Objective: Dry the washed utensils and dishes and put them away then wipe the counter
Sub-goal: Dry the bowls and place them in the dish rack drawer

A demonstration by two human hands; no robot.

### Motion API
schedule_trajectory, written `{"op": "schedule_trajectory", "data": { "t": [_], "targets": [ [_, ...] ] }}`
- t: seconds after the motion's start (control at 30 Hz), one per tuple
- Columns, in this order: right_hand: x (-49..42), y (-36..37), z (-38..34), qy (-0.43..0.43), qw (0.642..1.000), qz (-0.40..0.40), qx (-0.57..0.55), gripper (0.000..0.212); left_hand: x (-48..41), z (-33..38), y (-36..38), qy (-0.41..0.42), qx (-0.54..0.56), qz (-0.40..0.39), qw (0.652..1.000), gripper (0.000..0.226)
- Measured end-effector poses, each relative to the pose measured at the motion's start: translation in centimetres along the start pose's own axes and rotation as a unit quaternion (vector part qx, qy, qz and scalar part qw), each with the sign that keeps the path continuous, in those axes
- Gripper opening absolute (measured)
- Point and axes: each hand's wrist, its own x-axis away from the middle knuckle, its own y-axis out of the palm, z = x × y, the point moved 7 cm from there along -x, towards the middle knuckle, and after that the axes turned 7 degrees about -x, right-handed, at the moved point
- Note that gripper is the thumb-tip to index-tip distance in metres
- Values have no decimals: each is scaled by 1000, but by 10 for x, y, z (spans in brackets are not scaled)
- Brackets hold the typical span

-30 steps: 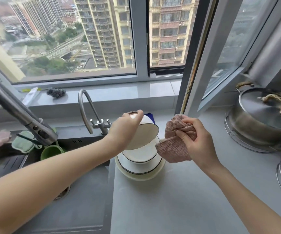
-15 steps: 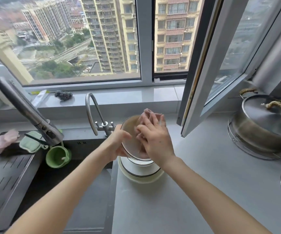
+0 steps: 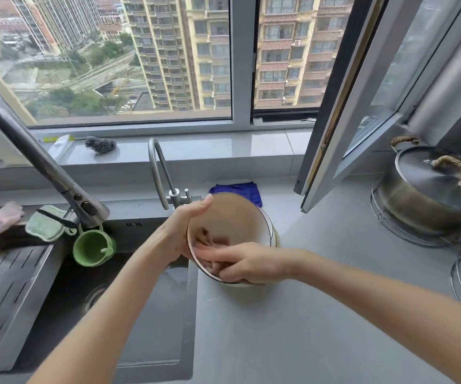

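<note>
On my feed the left hand grips the bowl by its rim, thumb hooked over the top edge. The bowl is white with a thin dark line round the lip. It is tipped so its mouth faces me and held just over the stack of dishes on the table, right beside the sink. The right hand reaches inside, fingers curled on a pinkish-brown cloth pressed to the inner wall. I find the cloth blurred and mostly hidden. A blue rag lies behind the stack.
</note>
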Motion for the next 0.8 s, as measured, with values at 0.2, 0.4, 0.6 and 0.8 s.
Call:
{"op": "schedule_trajectory", "data": {
  "t": [0.2, 0.4, 0.6, 0.8],
  "targets": [
    [29, -19, 1, -186, 737, -22, 650, 47, 8, -13, 26, -12, -129, -185, 974, 58],
    [37, -17, -1, 36, 878, 113, 463, 29, -1, -10, 10, -39, -86, -36, 995, 44],
    [104, -49, -16, -53, 922, 358, -137, 18, -14, -35, 23, -120, 137, -39, 982, 59],
    [153, -56, -8, -236, 751, 590, -180, 34, -17, -21, 52, -82, 347, -89, 930, 38]
  ]
}}
